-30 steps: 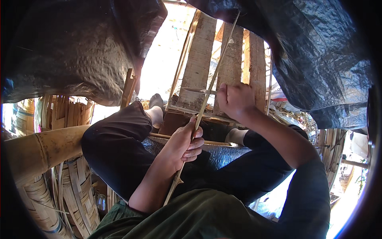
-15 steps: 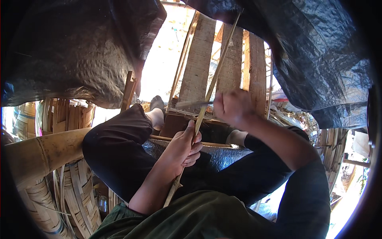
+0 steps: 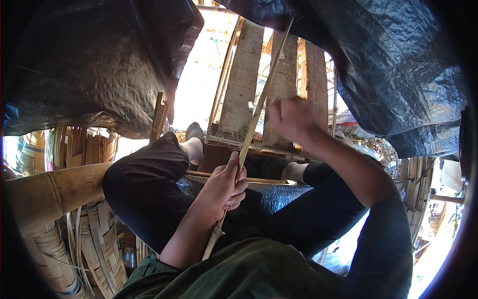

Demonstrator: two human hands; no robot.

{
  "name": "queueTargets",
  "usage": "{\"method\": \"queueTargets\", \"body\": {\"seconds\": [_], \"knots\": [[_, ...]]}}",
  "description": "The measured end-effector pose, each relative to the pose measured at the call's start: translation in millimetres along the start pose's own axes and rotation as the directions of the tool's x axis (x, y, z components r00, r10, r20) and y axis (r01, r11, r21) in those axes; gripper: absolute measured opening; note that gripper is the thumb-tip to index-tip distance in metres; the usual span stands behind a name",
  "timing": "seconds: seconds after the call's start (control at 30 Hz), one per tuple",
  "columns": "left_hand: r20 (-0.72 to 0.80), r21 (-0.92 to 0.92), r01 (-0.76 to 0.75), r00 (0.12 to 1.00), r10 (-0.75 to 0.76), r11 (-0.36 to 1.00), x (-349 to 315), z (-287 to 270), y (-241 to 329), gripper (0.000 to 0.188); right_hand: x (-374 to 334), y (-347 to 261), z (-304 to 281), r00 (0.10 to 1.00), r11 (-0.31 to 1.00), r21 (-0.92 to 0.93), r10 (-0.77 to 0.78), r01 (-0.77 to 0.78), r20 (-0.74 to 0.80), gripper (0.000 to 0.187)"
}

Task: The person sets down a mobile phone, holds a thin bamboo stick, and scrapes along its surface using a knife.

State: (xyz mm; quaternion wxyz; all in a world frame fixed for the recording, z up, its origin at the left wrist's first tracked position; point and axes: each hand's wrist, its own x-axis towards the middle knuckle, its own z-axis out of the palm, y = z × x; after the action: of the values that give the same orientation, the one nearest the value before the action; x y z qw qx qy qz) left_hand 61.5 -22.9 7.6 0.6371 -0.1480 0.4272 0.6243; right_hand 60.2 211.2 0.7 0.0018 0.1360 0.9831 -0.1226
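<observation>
My left hand [image 3: 228, 188] is wrapped round a long thin bamboo strip [image 3: 260, 105], its thumb lying along it. The strip slants from my lap up and away to the right, its far tip beyond the wooden boards. Further out, on the right side of the strip, my right hand [image 3: 295, 118] is closed in a fist and smeared by motion. A knife showed in that fist a moment ago; its blade cannot be made out clearly now.
Wooden boards [image 3: 242, 74] stand ahead, beyond my feet. Dark plastic sheets hang at the left [image 3: 99, 65] and right [image 3: 398, 74]. A thick bamboo pole [image 3: 64, 189] lies by my left knee, above woven bamboo baskets [image 3: 94, 244]. A thin stick [image 3: 259, 180] crosses between my legs.
My right hand has moved slightly up and away; the blade that crossed the strip is no longer distinct. The strip's far end has shifted a little left. My left hand keeps its grip.
</observation>
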Motion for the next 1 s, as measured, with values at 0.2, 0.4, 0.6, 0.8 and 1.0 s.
{"method": "queueTargets", "body": {"seconds": [0.2,0.4,0.6,0.8,1.0], "knots": [[0.004,0.025,0.012,1.000,-0.012,1.000,-4.3,7.3,-0.8,0.051,19.6,35.6,-0.4,0.991,0.998,-0.044,-0.053,0.049,-0.120,0.042],[0.091,-0.031,0.075,0.993,-0.072,0.997,0.8,-0.5,-3.6,0.050,-5.2,-0.3,-6.6,0.982,0.973,-0.129,-0.186,0.189,0.039,0.046],[0.082,-0.008,0.067,0.994,-0.066,0.998,-0.1,3.5,-5.8,0.050,15.0,15.5,-14.3,0.997,0.992,-0.112,0.053,-0.060,-0.058,0.043],[0.111,-0.040,0.094,0.990,-0.089,0.995,4.7,-0.2,-6.2,0.050,-0.8,2.1,-11.4,1.000,1.000,-0.016,0.001,0.000,0.029,0.041],[0.077,-0.033,0.057,0.996,-0.054,0.998,5.0,-0.1,-4.7,0.049,-47.1,-28.0,-4.8,0.995,0.995,0.001,-0.101,0.101,-0.020,0.042]]}}
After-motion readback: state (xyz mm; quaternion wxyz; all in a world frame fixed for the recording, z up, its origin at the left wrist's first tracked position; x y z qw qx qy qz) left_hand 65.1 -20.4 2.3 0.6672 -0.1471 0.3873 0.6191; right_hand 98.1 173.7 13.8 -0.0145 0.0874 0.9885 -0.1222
